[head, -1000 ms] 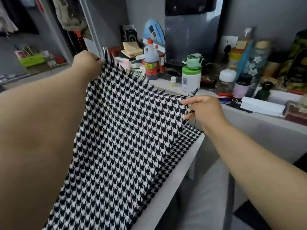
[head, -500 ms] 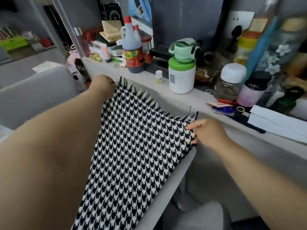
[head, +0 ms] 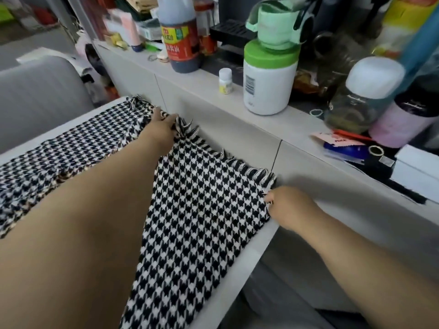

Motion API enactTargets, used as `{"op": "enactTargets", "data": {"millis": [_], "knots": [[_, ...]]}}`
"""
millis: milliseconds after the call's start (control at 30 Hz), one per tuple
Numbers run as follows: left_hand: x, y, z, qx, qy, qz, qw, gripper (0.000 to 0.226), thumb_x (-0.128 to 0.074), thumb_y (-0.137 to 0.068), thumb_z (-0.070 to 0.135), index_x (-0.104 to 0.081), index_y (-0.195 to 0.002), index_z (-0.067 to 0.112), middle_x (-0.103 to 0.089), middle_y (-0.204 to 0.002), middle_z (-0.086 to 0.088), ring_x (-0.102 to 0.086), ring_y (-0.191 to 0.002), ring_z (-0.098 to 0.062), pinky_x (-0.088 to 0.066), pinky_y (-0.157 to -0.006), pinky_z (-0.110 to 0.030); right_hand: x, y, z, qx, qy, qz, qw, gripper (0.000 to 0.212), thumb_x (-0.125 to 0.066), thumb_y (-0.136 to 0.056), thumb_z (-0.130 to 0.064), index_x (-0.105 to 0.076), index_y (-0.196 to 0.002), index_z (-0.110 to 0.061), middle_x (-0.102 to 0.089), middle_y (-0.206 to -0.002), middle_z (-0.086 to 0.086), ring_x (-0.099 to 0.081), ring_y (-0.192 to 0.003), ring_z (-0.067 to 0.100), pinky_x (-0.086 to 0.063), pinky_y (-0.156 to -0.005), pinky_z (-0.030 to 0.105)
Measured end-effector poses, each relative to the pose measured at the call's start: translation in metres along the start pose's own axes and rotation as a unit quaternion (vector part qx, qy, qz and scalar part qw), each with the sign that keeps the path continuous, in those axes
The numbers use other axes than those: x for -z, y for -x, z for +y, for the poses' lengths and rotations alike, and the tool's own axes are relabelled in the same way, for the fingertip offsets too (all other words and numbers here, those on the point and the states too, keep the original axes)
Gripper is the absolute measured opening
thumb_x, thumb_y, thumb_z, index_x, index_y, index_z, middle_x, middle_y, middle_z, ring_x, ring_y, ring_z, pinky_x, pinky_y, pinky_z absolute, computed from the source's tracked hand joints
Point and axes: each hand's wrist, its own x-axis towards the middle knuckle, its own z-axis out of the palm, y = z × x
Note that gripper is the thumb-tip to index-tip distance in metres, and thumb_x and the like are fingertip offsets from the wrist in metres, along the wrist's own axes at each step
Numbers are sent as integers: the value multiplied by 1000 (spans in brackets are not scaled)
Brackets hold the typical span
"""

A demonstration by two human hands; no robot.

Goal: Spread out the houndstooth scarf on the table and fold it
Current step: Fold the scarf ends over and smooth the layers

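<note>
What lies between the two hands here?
In the head view, only the houndstooth scarf's fringed end runs between the left hand and right hand.

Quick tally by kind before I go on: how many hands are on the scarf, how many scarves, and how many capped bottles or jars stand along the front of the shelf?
Hands: 2, left hand and right hand
Houndstooth scarf: 1
Bottles and jars: 4, sauce bottle, small vial, green-lidded jar, white-capped glass jar
Total: 7

Black-and-white houndstooth scarf, fringed along the far end, laid flat on the white table. More of it stretched off toward the left, slightly rumpled there.
</note>
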Motion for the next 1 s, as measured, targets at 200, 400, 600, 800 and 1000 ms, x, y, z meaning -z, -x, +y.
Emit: {"op": "enactTargets", "data": {"millis": [200, 400, 600, 800, 1000], "knots": [[-35, 61, 1, -18, 98, 76, 992, 77, -41, -93, -2, -8, -154, 31, 8, -163, 6, -46, -132, -26, -39, -56, -14, -9, -2, -41, 111, 84, 38, 990, 30, -49, -88, -8, -59, -116, -13, -53, -108, 8, -52, -99, 22, -47, -77, 32], [-86, 164, -18, 45, 140, 9, 989, 59, -41, -100, 15, -16, -153, 16, -10, -162, -1, -21, -147, -21, -21, -116, -38, -38, -13, -73, 147, 167, -89, 971, 54, -52, -91, -22, -40, -143, -20, -37, -140, 11, -37, -130, 28, -41, -105, 41], [-100, 247, -78, 103, 117, -14, 988, 54, -35, -103, 29, -19, -152, 15, -19, -160, -3, -18, -147, -19, -18, -120, -36, -53, 1, -139, 192, 208, -54, 957, 41, -55, -91, -36, -56, -126, -15, -47, -135, 10, -50, -118, 26, -47, -99, 41], [-90, 331, -143, 190, 60, -16, 980, 55, -26, -104, 36, -15, -153, 13, -15, -161, -4, -13, -148, -20, -10, -119, -34, -87, 46, -222, 302, 198, -82, 929, 42, -49, -95, -34, -50, -131, -12, -49, -135, 9, -54, -113, 25, -50, -91, 36], [-87, 425, -219, 326, 58, -60, 942, 56, -29, -103, 39, -24, -150, 9, -25, -156, -9, -25, -142, -26, -25, -116, -36, -142, 104, -280, 349, 206, -137, 904, 37, -49, -94, -29, -51, -128, -12, -56, -122, 6, -59, -99, 21, -53, -80, 32]]}}
